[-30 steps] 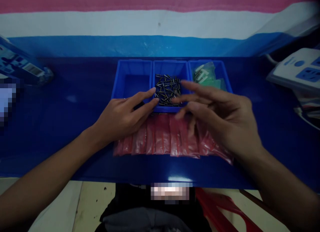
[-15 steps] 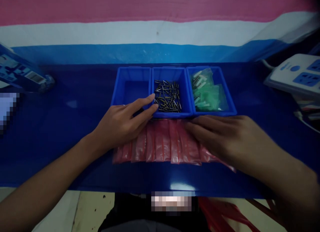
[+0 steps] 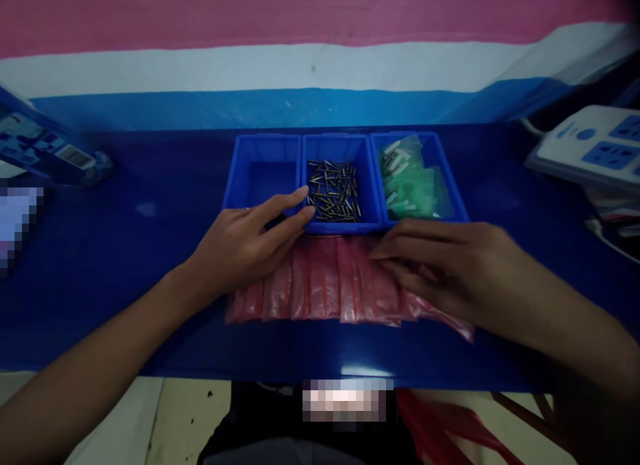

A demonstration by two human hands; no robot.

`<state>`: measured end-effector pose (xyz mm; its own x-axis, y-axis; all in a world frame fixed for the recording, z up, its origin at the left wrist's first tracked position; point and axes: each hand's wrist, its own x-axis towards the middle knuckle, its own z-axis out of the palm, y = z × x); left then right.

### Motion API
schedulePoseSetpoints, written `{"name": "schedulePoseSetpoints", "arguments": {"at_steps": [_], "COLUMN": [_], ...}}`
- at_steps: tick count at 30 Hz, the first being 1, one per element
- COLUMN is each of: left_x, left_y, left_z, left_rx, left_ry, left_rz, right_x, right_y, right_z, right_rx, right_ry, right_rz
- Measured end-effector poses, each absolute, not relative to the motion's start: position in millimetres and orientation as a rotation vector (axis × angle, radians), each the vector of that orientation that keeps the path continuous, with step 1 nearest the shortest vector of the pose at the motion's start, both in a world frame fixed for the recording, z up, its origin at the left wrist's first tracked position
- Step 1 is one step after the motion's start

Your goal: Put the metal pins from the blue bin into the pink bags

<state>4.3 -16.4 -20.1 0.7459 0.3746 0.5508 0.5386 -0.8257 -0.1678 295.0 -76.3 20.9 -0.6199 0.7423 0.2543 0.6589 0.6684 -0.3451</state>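
Observation:
Several pink plastic bags (image 3: 325, 288) lie overlapping in a row on the blue table, in front of three blue bins. My left hand (image 3: 255, 241) rests over the left end of the row, fingers apart, with two fingertips at the front of the middle bin (image 3: 377, 215). Small dark metal pins (image 3: 334, 191) fill part of that bin. Over the right part of the row is my right hand (image 3: 435, 261), its fingers bent together at the bags; what they hold, if anything, is hidden. The right bin (image 3: 453, 191) contains green and clear bags (image 3: 415, 188) with white pieces.
The left bin (image 3: 265, 145) shows a bare bottom. A blue package (image 3: 55, 145) stands at the far left, above a blurred-out item (image 3: 17, 218). At the right is a white power strip (image 3: 595, 141) with a cable. A red stool (image 3: 450, 425) shows below the table (image 3: 270, 355).
My right hand has risen slightly and its fingers have bent more, showing a gap between thumb and fingers. My left hand has barely moved. The view has shifted slightly.

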Motion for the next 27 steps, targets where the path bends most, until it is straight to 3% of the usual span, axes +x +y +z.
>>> {"name": "schedulePoseSetpoints", "arguments": {"at_steps": [2,6,10,19,27], "left_x": [4.2,3.4,2.5,3.3,1.4], "left_y": [-16.4,-16.5,-15.6,-15.5,-14.0], "left_z": [-19.9,-19.0,-19.6,-20.0,-15.2], "left_rx": [-2.639,-2.650,-2.645,-2.660,-2.800], "left_ry": [-0.723,-0.730,-0.698,-0.708,-0.727], "left_rz": [-0.729,-0.712,-0.723,-0.736,-0.882], "right_x": [286.5,272.2,277.0,258.3,226.8], "right_y": [-77.1,-77.5,-71.6,-72.2,-65.4], "right_z": [26.9,26.7,17.7,-8.4,-13.2], "right_rx": [-1.117,-1.176,-1.068,-0.881,-0.863], "right_ry": [-2.166,-1.789,-2.015,-2.669,-2.728], "right_rz": [0.493,0.544,0.409,-0.484,-0.582]}}
